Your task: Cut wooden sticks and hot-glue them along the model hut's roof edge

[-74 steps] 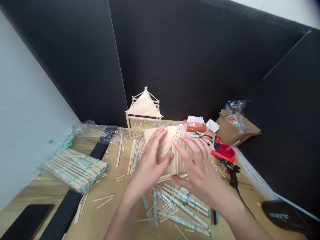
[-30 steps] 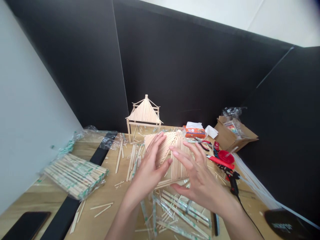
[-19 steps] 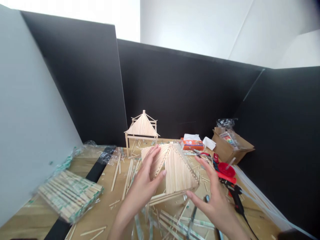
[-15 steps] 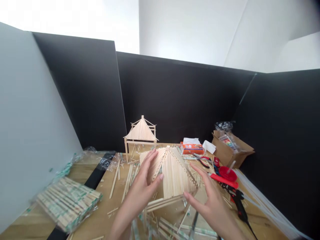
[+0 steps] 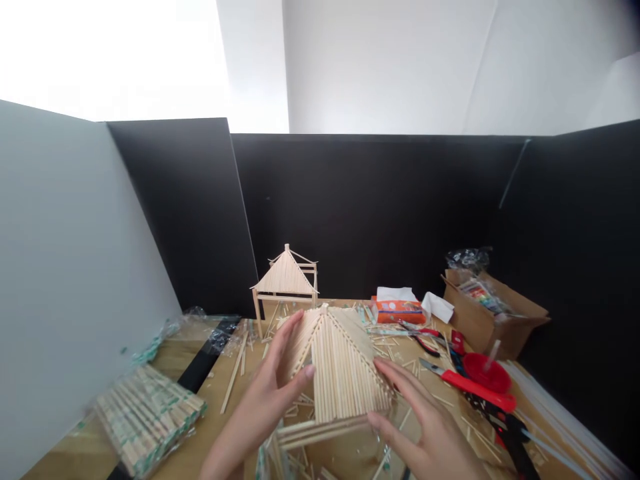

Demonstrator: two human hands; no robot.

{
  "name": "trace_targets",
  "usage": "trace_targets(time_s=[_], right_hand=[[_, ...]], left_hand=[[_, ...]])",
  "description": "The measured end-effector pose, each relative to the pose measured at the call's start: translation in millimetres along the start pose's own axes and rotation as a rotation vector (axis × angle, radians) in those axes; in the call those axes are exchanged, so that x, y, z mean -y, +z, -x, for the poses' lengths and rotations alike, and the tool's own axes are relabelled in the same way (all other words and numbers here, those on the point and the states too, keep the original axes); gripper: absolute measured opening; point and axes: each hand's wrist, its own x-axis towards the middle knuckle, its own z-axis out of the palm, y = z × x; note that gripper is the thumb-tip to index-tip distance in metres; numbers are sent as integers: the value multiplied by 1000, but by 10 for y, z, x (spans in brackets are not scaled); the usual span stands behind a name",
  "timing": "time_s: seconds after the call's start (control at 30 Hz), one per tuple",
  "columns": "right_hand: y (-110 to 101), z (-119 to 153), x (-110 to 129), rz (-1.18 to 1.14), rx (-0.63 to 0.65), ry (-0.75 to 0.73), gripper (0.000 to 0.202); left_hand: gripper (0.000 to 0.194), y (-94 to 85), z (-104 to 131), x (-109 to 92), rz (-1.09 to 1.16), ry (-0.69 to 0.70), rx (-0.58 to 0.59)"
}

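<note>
A pyramid-shaped stick roof (image 5: 345, 373) on a stick frame stands between my hands, at the lower middle. My left hand (image 5: 275, 383) lies along the roof's left side, its fingers apart. At the roof's lower right edge, my right hand (image 5: 417, 420) touches it with fingertips and thumb spread. Behind it stands a smaller stick model (image 5: 285, 273) with a similar roof and posts. The lower frame is partly hidden by my hands.
Bundled sticks in plastic (image 5: 150, 420) lie at left. To the right are an orange tissue pack (image 5: 400, 311), a red-handled cutter (image 5: 480, 390), a red dish (image 5: 487, 373), a black glue gun (image 5: 517, 450) and a cardboard box (image 5: 505, 327). Loose sticks litter the table (image 5: 210, 400).
The view has shifted, so the right-side objects appear farther right and lower. My right hand has closed in on the roof's right side, while my left stays beside it.
</note>
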Motion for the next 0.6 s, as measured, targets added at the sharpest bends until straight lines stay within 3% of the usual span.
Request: trace_targets(time_s=[0.1, 0.27, 0.6], right_hand=[[-12, -20, 35, -51, 41, 103, 48], [-21, -41, 112, -184, 114, 333, 64], [-49, 10, 119, -364, 75, 374, 69]], left_hand=[[61, -5, 8, -11, 2, -3, 2], [63, -9, 22, -54, 1, -19, -9], [62, -48, 19, -30, 31, -1, 21]])
